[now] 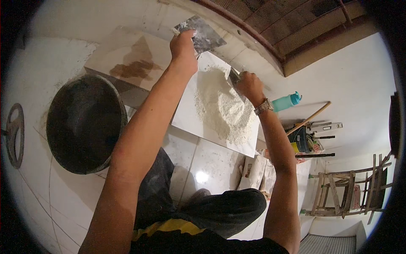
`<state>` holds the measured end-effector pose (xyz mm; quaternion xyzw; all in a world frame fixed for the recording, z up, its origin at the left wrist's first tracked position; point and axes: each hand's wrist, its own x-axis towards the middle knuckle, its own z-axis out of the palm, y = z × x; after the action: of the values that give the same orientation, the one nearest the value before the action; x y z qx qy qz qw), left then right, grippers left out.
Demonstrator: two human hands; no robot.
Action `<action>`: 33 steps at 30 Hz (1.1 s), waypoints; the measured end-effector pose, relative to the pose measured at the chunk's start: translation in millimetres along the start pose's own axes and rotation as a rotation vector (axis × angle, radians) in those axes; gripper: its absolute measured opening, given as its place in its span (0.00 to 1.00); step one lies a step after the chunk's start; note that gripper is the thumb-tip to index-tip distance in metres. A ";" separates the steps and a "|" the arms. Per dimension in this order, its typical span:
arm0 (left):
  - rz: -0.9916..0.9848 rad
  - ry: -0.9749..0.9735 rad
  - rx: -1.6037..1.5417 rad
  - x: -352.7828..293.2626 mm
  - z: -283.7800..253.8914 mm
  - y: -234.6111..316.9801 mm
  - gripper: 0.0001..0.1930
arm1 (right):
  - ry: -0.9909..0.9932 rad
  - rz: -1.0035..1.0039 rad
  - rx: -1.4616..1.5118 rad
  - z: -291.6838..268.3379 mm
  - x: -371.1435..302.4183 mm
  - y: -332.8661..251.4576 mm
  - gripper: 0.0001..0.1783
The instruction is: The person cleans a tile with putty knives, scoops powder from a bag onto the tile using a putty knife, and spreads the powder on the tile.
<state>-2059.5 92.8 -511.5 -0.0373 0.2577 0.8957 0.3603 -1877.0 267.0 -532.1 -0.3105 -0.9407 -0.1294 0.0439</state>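
My left hand (pixel 184 50) is closed around the edge of a flat, square metal plate (pixel 210 37) smeared with white, raised by the wall at the far side. My right hand (pixel 250 86) grips the handle of a putty knife (pixel 233 78), whose dark blade is down at the far right edge of a heap of white powder (pixel 215 99). The powder is spread over a white board (pixel 186 111) in front of me, with a hollow near its middle. Part of the blade and its handle is hidden by my fingers.
A large black tub (pixel 84 125) stands at the left, beside a tan slab (pixel 114 48) with a wet brown stain. A teal bottle (pixel 285 101) is just beyond my right wrist. Tools in a dark bucket (pixel 301 139), sacks (pixel 253 172) and a wooden trestle (pixel 338 190) are at the right.
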 end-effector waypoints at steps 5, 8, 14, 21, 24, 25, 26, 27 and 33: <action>0.040 0.057 0.001 8.9 -2.7 -2.4 0.19 | -0.105 -0.083 0.163 -14.3 -19.1 -26.3 0.10; 0.053 0.056 0.013 6.6 -5.2 -0.1 0.19 | -0.087 -0.166 0.141 -22.0 -39.2 -35.5 0.08; 0.003 0.077 0.092 -7.1 4.6 2.6 0.27 | -0.008 -0.217 0.145 -33.1 -49.8 -11.0 0.10; 0.026 0.085 0.070 -2.2 0.5 -3.6 0.28 | 0.046 -0.257 0.230 -9.8 -68.8 -5.2 0.08; 0.031 0.135 0.135 -4.9 1.6 -0.7 0.29 | -0.023 -0.303 0.152 -27.6 -91.9 -2.6 0.09; 0.028 0.136 0.144 -4.4 0.6 -0.9 0.29 | -0.058 -0.350 0.088 -36.7 -96.7 -3.5 0.09; 0.040 0.123 0.136 -3.5 0.0 -0.2 0.29 | -0.049 -0.305 0.107 -43.4 -97.7 -4.7 0.09; 0.041 0.103 0.127 -2.7 0.5 -3.7 0.29 | -0.054 -0.291 0.108 -41.4 -98.6 -0.9 0.09; 0.049 0.169 0.173 -1.0 6.2 -18.9 0.21 | 0.099 -0.313 0.202 -4.6 -69.2 6.7 0.12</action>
<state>-2045.5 106.7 -514.2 -0.0754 0.3642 0.8724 0.3172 -1817.4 231.4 -537.5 -0.1478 -0.9824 -0.0546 0.1006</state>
